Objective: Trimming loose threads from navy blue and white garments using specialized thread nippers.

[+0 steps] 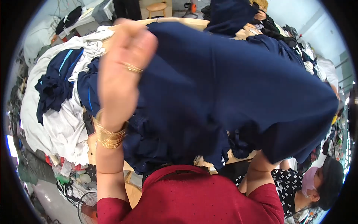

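Your navy garment (231, 86) was up in the air, filling the centre and right-centre of the frame, spread wide with a seam running down it and its lower right part folded under. Your left hand (121, 80) was at its left edge, upper left of centre, fingers bent but motion-blurred; couldn't tell if they were gripping cloth. Your right forearm (261, 167) went up under the cloth at lower right and the hand was hidden, so no call on its grip. Progress, my read: mid-handling. Garment was lifted and opened out, not yet set down, and no neat folded stack was showing. Plenty of loose pieces lay around: a crumpled navy pile (147, 145) just below the garment, a navy piece with light blue stripes (56, 84) at left, lying on a big heap of white cloth (63, 128). Couldn't tell which of those were done and which were left. Surface was a light wooden table (91, 149), mostly covered, bare wood showing in patches. Further out: a co-worker in a dark cap (332, 183) at lower right, another person's hand (260, 15) by dark cloth (229, 16) at the top right, a wooden stool (156, 6) at top centre-left, a fan (87, 210) at lower left, more fabric heaped round the room's edges.
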Available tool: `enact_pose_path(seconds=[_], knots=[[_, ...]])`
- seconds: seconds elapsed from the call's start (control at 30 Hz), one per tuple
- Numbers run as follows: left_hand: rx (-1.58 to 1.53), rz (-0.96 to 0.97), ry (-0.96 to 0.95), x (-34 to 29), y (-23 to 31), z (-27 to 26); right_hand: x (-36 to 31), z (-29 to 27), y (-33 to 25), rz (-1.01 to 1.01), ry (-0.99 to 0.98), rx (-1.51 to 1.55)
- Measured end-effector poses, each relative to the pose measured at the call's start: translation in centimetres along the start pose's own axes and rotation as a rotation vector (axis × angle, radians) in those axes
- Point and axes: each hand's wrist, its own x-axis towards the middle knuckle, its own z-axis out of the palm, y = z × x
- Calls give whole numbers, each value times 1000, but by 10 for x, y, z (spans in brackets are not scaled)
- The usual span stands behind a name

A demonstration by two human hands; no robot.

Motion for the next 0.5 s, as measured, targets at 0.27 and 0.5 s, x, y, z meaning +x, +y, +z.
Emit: enact_pose_path(seconds=[0.27, 0.5], knots=[[766, -72, -191, -5, -55, -47, 38, -7, 144, 96, -434, -242], [11, -379, -208, -49, 85, -57, -46, -52, 193, 296, -667, -598]])
